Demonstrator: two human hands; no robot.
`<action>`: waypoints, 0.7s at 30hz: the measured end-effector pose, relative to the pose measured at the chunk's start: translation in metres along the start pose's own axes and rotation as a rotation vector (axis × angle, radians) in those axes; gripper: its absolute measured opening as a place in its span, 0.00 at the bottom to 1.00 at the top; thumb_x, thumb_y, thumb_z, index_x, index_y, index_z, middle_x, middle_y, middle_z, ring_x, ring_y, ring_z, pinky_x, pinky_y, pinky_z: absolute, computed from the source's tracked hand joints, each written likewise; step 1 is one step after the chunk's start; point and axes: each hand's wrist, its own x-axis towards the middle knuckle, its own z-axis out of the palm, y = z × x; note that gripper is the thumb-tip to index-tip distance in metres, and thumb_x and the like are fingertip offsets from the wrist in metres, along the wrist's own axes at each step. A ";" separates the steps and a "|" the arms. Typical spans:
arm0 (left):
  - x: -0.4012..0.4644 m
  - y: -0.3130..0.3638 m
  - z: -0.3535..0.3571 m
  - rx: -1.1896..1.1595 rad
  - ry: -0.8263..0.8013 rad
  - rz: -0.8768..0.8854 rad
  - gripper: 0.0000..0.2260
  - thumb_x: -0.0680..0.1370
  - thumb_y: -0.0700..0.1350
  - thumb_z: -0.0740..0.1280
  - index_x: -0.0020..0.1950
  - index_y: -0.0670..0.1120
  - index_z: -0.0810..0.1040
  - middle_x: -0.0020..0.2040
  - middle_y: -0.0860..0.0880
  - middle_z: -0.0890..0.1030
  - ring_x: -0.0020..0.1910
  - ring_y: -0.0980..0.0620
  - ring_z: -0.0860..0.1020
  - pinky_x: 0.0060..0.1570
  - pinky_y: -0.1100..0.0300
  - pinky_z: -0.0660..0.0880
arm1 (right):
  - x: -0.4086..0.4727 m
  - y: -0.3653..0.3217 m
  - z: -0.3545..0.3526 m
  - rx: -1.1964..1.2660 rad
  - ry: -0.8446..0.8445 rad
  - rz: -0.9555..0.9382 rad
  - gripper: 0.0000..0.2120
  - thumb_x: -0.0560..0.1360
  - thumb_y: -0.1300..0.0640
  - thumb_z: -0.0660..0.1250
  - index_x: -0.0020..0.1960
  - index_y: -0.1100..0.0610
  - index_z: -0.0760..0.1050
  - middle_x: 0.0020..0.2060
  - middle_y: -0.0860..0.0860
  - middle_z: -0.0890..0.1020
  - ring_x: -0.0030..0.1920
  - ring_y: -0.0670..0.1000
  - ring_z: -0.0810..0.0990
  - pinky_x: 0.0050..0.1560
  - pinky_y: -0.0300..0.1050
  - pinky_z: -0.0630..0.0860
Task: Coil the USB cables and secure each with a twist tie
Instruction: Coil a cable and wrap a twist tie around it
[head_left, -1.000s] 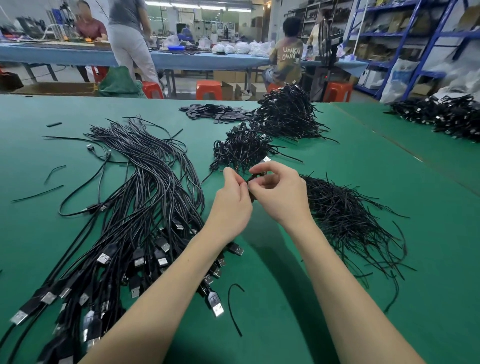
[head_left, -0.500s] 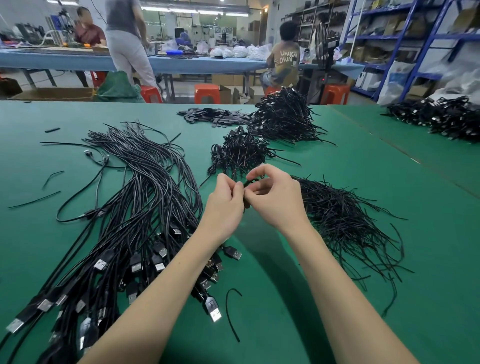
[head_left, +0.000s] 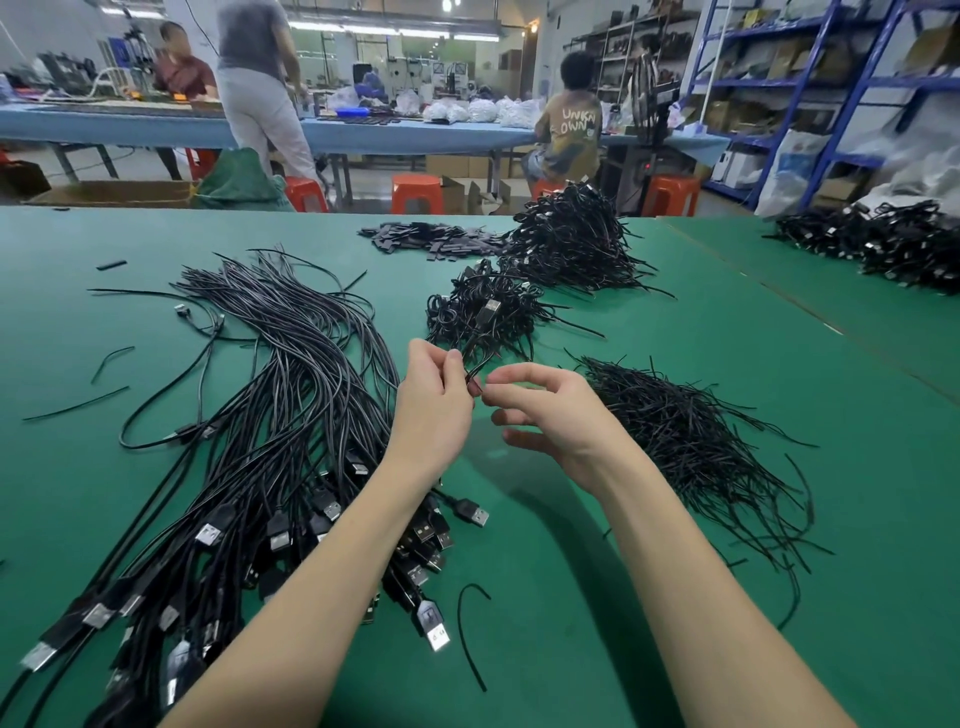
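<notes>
Left grip (head_left: 434, 397) pinches coiled cable (head_left: 480, 332), plug pointing up-away; right grip (head_left: 545, 410) loosely curled, holding nothing

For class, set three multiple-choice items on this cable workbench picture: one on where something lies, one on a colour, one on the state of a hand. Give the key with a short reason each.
1. Where does the pile of loose twist ties lie?
A. right of the hands
B. left of the uncoiled cables
C. on the floor

2. What colour is the table cover?
A. blue
B. green
C. grey

3. What is the left hand doing?
A. lying flat on the table
B. pinching a black cable
C. hanging out of view

Key: 1 A, the ties spread right of the right hand. 2 B, the cover is green throughout. 3 B, its fingertips close on the cable above the table.
</notes>
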 end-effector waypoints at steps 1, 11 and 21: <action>-0.001 0.001 0.000 0.029 0.014 0.014 0.08 0.85 0.49 0.56 0.46 0.51 0.66 0.37 0.51 0.77 0.36 0.48 0.76 0.40 0.48 0.72 | 0.000 0.000 0.000 -0.010 -0.013 0.020 0.04 0.75 0.61 0.75 0.46 0.54 0.82 0.37 0.49 0.85 0.33 0.46 0.80 0.34 0.39 0.79; -0.001 0.001 0.001 -0.059 -0.061 0.032 0.08 0.85 0.47 0.56 0.47 0.50 0.65 0.37 0.49 0.79 0.30 0.53 0.71 0.32 0.55 0.67 | 0.006 0.010 -0.005 0.512 -0.004 0.347 0.10 0.71 0.67 0.73 0.49 0.55 0.82 0.35 0.49 0.85 0.30 0.46 0.81 0.25 0.32 0.75; -0.005 0.031 -0.030 -0.201 -0.937 -0.053 0.08 0.83 0.39 0.63 0.45 0.41 0.69 0.40 0.43 0.82 0.31 0.54 0.70 0.29 0.66 0.69 | 0.003 0.009 -0.058 0.131 -0.199 0.112 0.24 0.63 0.69 0.76 0.56 0.54 0.78 0.36 0.50 0.84 0.29 0.43 0.76 0.25 0.33 0.69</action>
